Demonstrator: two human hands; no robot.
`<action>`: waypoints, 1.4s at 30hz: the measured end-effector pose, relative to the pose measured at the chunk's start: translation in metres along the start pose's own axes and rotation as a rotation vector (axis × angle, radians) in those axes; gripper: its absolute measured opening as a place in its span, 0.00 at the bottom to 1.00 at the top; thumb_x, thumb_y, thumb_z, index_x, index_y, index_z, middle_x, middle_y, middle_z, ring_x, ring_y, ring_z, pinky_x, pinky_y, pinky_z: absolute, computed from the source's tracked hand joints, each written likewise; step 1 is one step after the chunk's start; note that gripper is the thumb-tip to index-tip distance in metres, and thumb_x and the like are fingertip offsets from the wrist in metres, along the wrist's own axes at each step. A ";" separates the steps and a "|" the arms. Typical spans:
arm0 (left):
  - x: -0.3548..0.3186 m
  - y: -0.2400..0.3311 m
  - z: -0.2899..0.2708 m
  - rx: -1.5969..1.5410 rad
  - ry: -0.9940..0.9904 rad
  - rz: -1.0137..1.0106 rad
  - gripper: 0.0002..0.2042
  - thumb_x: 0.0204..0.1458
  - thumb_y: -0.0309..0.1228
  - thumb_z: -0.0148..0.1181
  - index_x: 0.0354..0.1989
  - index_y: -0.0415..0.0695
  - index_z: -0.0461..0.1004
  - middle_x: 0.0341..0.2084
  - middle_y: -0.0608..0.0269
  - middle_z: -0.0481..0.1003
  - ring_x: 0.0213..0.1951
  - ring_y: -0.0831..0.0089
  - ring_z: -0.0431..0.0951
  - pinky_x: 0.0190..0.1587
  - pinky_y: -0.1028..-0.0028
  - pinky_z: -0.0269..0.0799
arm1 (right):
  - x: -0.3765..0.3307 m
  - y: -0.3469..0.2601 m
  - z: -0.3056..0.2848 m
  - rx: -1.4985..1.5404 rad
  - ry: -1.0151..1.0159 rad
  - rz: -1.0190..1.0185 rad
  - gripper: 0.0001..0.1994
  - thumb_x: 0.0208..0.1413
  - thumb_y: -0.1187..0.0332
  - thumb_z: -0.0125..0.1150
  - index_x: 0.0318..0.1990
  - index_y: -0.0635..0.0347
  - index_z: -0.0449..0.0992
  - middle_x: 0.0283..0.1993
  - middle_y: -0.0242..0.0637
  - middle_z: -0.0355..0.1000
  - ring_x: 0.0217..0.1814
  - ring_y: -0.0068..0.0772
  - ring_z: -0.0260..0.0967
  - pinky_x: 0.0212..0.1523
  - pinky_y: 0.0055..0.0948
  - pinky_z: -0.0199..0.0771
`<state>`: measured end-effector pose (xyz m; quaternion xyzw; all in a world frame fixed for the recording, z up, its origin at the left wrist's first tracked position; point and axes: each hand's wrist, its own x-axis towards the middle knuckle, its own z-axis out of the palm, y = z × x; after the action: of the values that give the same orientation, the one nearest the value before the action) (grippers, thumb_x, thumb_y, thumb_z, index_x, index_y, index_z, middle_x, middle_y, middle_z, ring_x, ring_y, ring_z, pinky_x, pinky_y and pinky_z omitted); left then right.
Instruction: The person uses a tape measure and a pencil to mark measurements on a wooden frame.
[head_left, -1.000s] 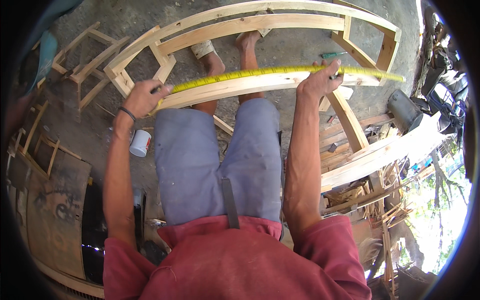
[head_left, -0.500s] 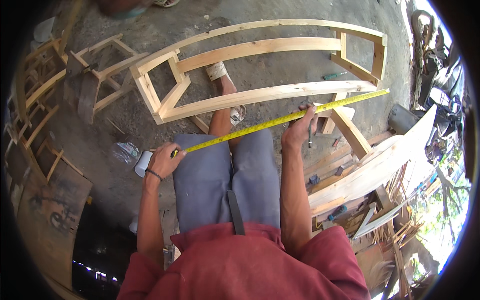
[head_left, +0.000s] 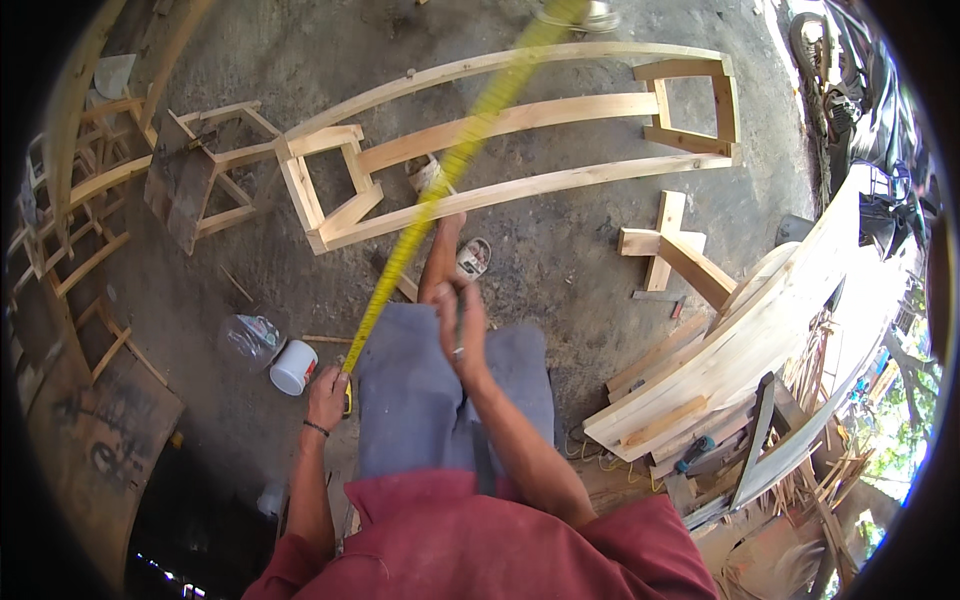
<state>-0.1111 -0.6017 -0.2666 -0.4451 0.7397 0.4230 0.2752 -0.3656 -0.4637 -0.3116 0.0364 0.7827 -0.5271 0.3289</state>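
My left hand [head_left: 328,396], left of my knees, is closed around the case of a tape measure [head_left: 347,399]. The yellow blade [head_left: 425,215] runs out long, slanting up and right across the view, above a curved wooden frame [head_left: 510,120]; its far end leaves the top edge. Over my lap is my right hand [head_left: 464,338], smeared by motion and apart from the blade. A thin dark pencil [head_left: 459,320] shows faintly along its fingers. The pale frame has long bowed rails and an angular end piece on each side, and lies beyond my knees.
A joined wooden piece [head_left: 668,240] stands right of my knees, beside stacked pale boards [head_left: 720,340]. A drill [head_left: 695,453] lies among scraps. To the left are a white tub [head_left: 294,368], a plastic bag [head_left: 252,338] and more wooden frames [head_left: 225,170].
My right hand has left the blade and come leftward over my lap. The blade has swung from a low slant to a steep one. My left hand has dropped lower.
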 end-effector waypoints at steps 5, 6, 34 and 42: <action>0.021 0.039 0.014 -0.416 0.081 -0.119 0.15 0.64 0.35 0.44 0.38 0.35 0.73 0.30 0.61 0.73 0.34 0.74 0.71 0.40 0.73 0.67 | -0.041 0.013 0.030 -0.180 -0.391 -0.330 0.17 0.59 0.64 0.58 0.52 0.64 0.68 0.39 0.48 0.74 0.40 0.46 0.73 0.44 0.37 0.71; 0.036 0.050 0.017 -0.458 0.104 -0.066 0.16 0.64 0.36 0.43 0.39 0.35 0.73 0.31 0.60 0.74 0.35 0.75 0.71 0.41 0.73 0.67 | -0.038 0.016 0.034 -0.150 -0.447 -0.310 0.18 0.58 0.63 0.58 0.52 0.64 0.68 0.40 0.50 0.73 0.41 0.49 0.72 0.45 0.38 0.71; 0.324 0.082 -0.128 -1.821 0.487 0.071 0.13 0.58 0.43 0.58 0.46 0.50 0.71 0.34 0.70 0.73 0.38 0.77 0.72 0.43 0.73 0.69 | 0.236 -0.121 -0.113 -0.991 -0.780 -0.233 0.10 0.54 0.66 0.56 0.38 0.61 0.77 0.32 0.49 0.75 0.39 0.50 0.74 0.40 0.42 0.71; 0.354 0.026 -0.164 -1.881 0.475 0.139 0.17 0.59 0.39 0.57 0.53 0.45 0.69 0.35 0.69 0.69 0.41 0.77 0.68 0.49 0.72 0.65 | 0.307 -0.156 -0.174 -1.084 -0.662 -0.348 0.08 0.53 0.72 0.49 0.36 0.61 0.75 0.32 0.42 0.68 0.38 0.47 0.67 0.45 0.37 0.65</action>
<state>-0.2993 -0.8887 -0.4535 -0.5124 0.1606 0.7557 -0.3749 -0.7508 -0.4738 -0.3166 -0.4257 0.7892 -0.0871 0.4340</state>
